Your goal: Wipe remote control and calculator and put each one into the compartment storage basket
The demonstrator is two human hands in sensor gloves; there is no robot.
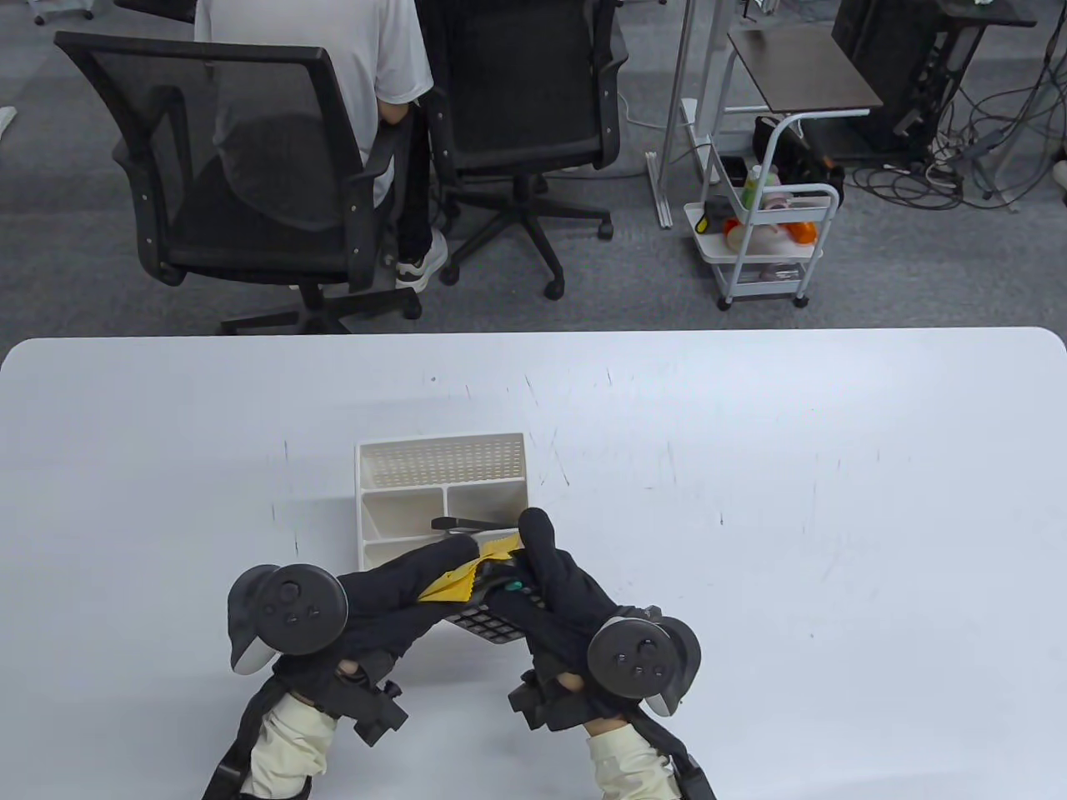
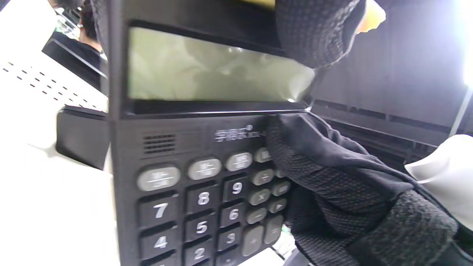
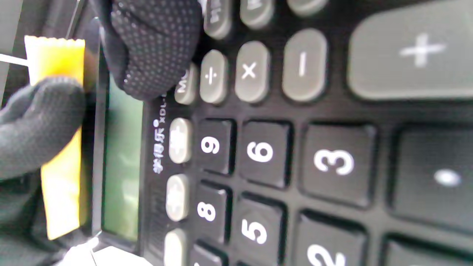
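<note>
My right hand (image 1: 558, 583) held the black calculator (image 1: 492, 621) up off the white worktop (image 1: 750, 500), near the worktop's front edge and just in front of the white storage basket (image 1: 442, 492). That grip was closed around the calculator's right side, with the thumb (image 3: 155, 48) lying on the face just below the screen (image 3: 122, 162), beside the divide key. The calculator was tilted, keys facing me, its top end reaching over the basket's front wall.

My left hand (image 1: 400, 592) had its grip pinched on a yellow cloth (image 1: 454, 583) and pressed it against the calculator's top edge, above the screen. From the right wrist view the cloth (image 3: 61, 147) ran along that edge under my left fingers (image 3: 33, 125).

Inside the basket, a dark, slim object (image 1: 467, 523), likely the remote control, stood in a front compartment; I could not tell its details.

Beyond the worktop's far edge, a person in a white shirt (image 1: 333, 75) sat on an office chair.
</note>
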